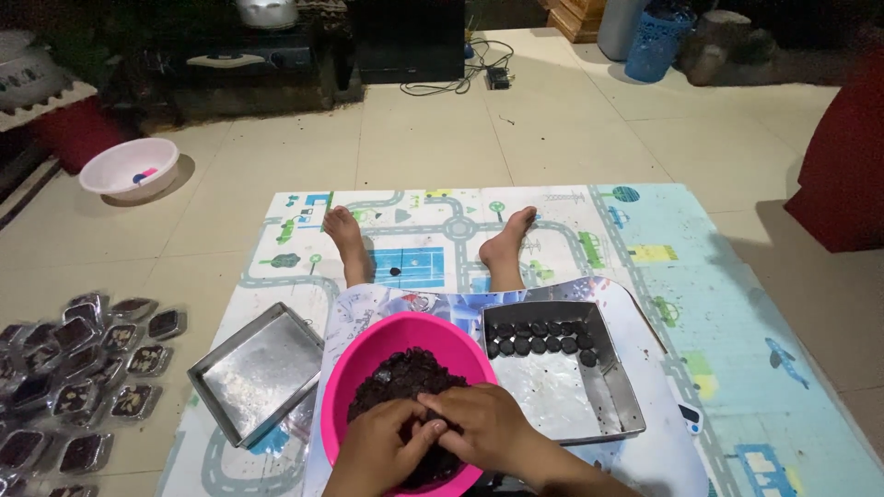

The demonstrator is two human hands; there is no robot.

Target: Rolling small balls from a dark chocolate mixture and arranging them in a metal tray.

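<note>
A bright pink bowl (368, 345) rests on my lap, filled with dark brown crumbly dough (405, 373). Both hands are inside the bowl, pressed together over the dough. My left hand (382, 442) and my right hand (479, 425) pinch a lump of the dough between their fingers. To the right lies a metal tray (617, 405) holding two rows of small dark round balls (541, 338) along its far end.
An empty metal tray (253, 373) lies tilted to the left of the bowl. Several small plastic containers of dark filling (78, 377) cover the floor at far left. My bare feet rest on a road-pattern play mat (737, 313). A pink basin (129, 168) stands farther back.
</note>
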